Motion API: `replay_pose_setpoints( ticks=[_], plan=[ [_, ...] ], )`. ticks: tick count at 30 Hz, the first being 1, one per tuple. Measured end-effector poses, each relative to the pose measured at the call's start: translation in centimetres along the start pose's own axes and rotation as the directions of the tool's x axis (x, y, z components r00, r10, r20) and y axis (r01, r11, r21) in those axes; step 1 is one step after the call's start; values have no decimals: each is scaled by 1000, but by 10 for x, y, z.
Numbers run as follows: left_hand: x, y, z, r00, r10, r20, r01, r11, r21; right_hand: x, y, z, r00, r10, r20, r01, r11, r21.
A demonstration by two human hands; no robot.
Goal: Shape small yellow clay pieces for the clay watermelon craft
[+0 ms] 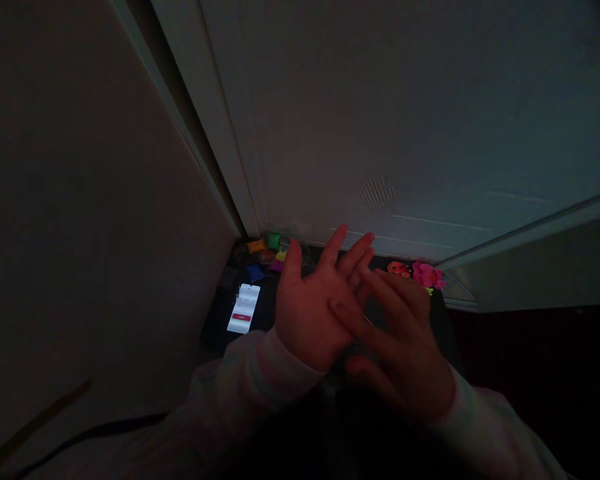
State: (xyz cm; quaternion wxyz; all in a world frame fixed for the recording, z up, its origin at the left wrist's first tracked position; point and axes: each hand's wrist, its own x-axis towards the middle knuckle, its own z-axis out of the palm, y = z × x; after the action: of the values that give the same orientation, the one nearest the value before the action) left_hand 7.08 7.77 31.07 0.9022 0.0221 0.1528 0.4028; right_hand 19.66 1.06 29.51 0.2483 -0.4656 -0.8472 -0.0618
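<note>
Palm up and fingers spread, my left hand (pixel 314 308) is raised above a dark surface with nothing in it. My right hand (pixel 405 347) comes in from the right, its fingers apart. One right fingertip meets or hovers at the left palm; I cannot tell whether it touches. Another right fingertip is by the left little finger. Left of my hands, a lit phone (pixel 243 308) with a red button on its screen lies on the dark surface. The scene is dim.
Small coloured packets (pixel 274 240) in orange, green, yellow and blue lie at the back left. Pink flowers (pixel 429 275) and an orange-red item (pixel 399 269) are at the back right. A pale wall (pixel 405 120) with a ridged heart (pixel 377 193) rises behind.
</note>
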Motion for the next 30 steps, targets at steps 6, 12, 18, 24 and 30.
replay_pose_setpoints(
  ticks=[6,12,18,24,30],
  plan=[
    [0,-1,1,1000,5,-16,-6,1000,-5,-1,-2,-1,1000,8,-5,-8,999,31],
    [0,0,1,999,22,-30,-21,1000,10,-2,-1,-1,1000,18,-24,-18,1000,11],
    [1,1,1,1000,13,0,-13,1000,7,-1,-2,0,999,29,-18,-28,999,32],
    [2,1,0,999,46,15,-46,999,12,-1,-3,-2,1000,18,-11,-18,999,45],
    [1,1,0,999,36,12,-36,999,19,-1,-2,-1,999,46,-26,-45,997,55]
  ],
)
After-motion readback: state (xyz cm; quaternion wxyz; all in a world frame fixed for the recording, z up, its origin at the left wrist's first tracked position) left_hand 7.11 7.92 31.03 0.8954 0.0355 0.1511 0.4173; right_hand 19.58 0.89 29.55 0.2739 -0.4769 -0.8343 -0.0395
